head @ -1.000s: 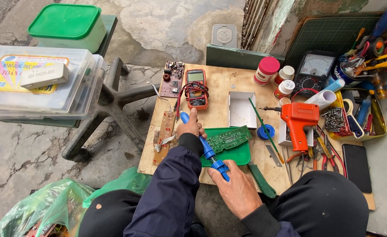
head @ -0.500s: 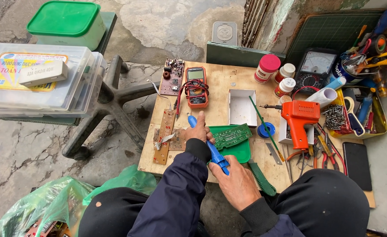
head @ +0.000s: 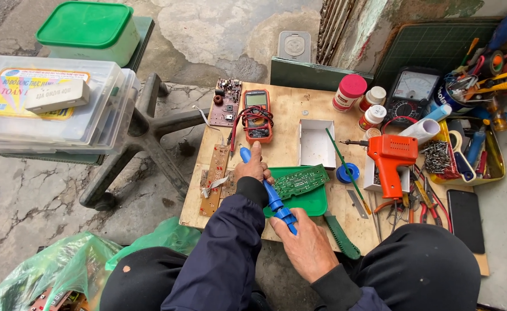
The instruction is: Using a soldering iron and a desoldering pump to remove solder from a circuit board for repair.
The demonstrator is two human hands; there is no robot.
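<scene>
Both hands clamp one blue desoldering pump (head: 269, 190), left hand (head: 252, 169) wrapped round the upper barrel, right hand (head: 307, 247) closed on the lower end, so it lies braced slantwise over the wooden board's (head: 288, 103) near edge. Slim bright-blue tube, ribbed grip at the middle, crossing just beside the green circuit board (head: 300, 180) on its green tray (head: 311, 203).

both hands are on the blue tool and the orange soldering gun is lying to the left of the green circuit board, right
Not quite. Both the left hand and the right hand are on the blue tool, but the orange soldering gun lies to the right of the green circuit board, not the left. The head view shows this.
</scene>
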